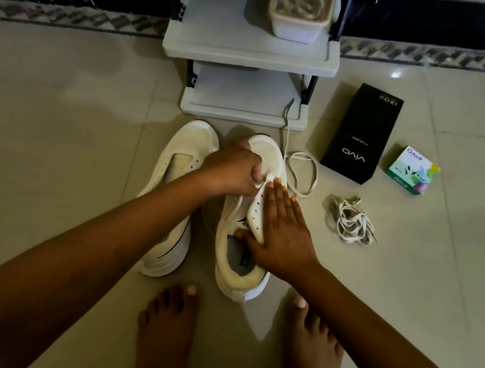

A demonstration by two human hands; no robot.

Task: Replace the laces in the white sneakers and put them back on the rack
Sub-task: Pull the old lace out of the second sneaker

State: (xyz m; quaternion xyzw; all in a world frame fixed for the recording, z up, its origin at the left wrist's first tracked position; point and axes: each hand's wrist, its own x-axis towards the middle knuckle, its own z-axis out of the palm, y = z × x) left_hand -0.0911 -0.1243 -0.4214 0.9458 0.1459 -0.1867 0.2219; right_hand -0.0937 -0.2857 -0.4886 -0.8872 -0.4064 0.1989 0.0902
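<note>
White sneakers are sitting side by side on the tile floor (52, 117), just before the rack (251, 55). The left hand (231, 169) is pinching a lace (315, 179) at the right-side shoe (237, 277). The right hand (281, 233) is lying flat, fingers straight, pressing that shoe's side. The other shoe (190, 142) is sitting unlaced.

Both forearms (115, 236) are bare, with no sleeve showing. The right hand (281, 233) has orange-painted fingernails (278, 181). At the near edge, two bare feet (166, 332) have pale toenails (192, 290).
</note>
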